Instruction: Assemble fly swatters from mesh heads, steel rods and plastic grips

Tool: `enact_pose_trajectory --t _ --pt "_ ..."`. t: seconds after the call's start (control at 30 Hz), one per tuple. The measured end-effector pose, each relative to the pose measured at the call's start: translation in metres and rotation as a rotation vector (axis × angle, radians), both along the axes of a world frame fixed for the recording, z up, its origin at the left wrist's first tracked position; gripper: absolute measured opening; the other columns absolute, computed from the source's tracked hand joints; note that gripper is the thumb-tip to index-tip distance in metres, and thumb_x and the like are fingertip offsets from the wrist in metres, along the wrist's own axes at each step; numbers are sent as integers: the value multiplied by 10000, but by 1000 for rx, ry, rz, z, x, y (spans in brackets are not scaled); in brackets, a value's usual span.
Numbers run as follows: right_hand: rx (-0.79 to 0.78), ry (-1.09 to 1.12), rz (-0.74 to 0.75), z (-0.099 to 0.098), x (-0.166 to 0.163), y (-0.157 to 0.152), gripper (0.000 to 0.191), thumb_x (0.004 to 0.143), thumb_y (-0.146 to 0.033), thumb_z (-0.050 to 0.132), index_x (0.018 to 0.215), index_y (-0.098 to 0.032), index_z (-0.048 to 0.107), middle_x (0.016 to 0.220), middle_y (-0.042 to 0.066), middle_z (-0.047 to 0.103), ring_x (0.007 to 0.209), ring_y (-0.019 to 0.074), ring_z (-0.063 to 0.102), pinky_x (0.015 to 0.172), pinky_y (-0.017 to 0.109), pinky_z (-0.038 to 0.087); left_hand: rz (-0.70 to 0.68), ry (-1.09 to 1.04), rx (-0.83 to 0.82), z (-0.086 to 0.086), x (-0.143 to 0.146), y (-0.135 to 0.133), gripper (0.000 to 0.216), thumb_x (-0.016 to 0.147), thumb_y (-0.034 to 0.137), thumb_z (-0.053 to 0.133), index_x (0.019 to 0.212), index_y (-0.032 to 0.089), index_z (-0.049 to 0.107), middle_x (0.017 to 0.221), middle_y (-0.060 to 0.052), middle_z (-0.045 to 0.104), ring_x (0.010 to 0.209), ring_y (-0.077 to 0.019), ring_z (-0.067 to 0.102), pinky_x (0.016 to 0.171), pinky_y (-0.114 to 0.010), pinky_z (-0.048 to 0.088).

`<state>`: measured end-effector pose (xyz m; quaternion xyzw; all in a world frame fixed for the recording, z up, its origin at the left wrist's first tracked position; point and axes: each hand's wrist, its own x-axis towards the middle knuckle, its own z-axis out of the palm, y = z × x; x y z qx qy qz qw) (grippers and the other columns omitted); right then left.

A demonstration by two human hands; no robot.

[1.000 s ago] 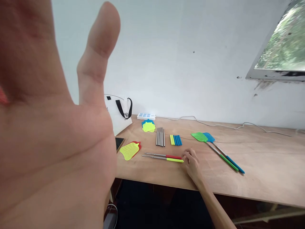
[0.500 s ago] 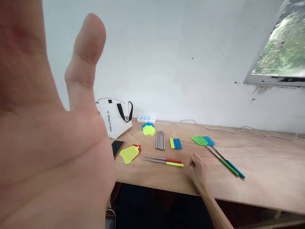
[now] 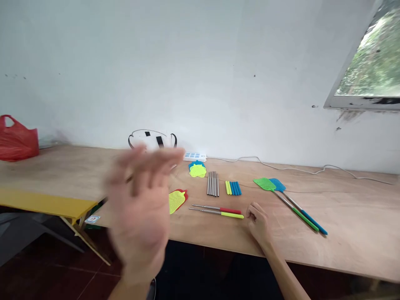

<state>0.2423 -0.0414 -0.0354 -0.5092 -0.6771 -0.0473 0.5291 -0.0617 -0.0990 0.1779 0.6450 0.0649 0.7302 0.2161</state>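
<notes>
My left hand (image 3: 140, 204) hangs in the air in front of the table's left part, blurred by motion, its fingers spread and nothing in it. My right hand (image 3: 258, 221) rests on the wooden table (image 3: 343, 216) with curled fingers, just right of two metal rods, one with a red handle (image 3: 229, 210) and one with a yellow handle (image 3: 231, 215). Left of the rods lie a yellow swatter head (image 3: 175, 200) over a red one. Behind them are a bundle of metal rods (image 3: 213, 183), several yellow and blue handles (image 3: 233, 188), and stacked yellow and blue swatter heads (image 3: 197, 169).
Two whole fly swatters, a green swatter (image 3: 286, 201) and a blue swatter (image 3: 300, 208), lie at the right. A white bag (image 3: 153, 139) and a power strip (image 3: 194, 156) with its cable stand near the wall. A red plastic bag (image 3: 17, 139) sits far left beside a yellow bench (image 3: 46, 203).
My left hand has dropped away from the camera, down and outward, uncovering the table's left side. My right hand has pulled back slightly from the rod handles.
</notes>
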Motion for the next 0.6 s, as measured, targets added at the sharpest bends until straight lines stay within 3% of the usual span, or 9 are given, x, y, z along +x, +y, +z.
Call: enact_pose_trajectory --t 0.07,0.17,0.27,0.33,0.43,0.6 --pt "-37 -11 13 -3 0 2 240 730 2 405 683 -231 441 705 -8 482 670 147 467 626 267 373 7 187 -81 -18 20 29 312 993 358 615 1302 326 596 1197 -8 667 1175 -215 627 1117 -422 461" --pt "-78 -57 8 -9 3 5 242 785 -18 409 699 -235 472 724 7 532 733 173 504 675 288 401 80 630 -360 -79 36 71 182 999 321 588 1154 254 657 1149 -37 691 1109 -218 644 1016 -371 497" --pt "-126 -127 -8 -13 6 9 252 859 -65 413 718 -244 519 743 18 571 757 194 524 695 313 419 135 864 -450 -141 41 105 127 1004 291 546 1051 248 656 1119 -18 689 1065 -206 643 928 -341 508" --pt "-165 -159 1 -12 7 10 243 895 -109 427 748 -253 557 798 29 604 793 208 551 723 335 443 166 964 -440 -168 42 118 82 986 266 566 988 238 642 1082 -6 686 1047 -202 634 943 -349 483" --pt "-251 -190 51 -6 3 10 235 946 -164 422 834 -260 604 964 53 652 931 230 589 827 383 471 211 1061 -391 -185 40 125 83 992 276 554 972 238 625 1057 0 682 1046 -204 611 944 -360 457" --pt "-412 -332 106 5 -8 5 268 1036 -276 375 991 -276 639 1083 52 678 1008 235 604 868 406 451 244 1129 -335 -187 41 125 135 1010 290 520 952 239 630 1063 -5 670 1048 -203 609 942 -366 431"
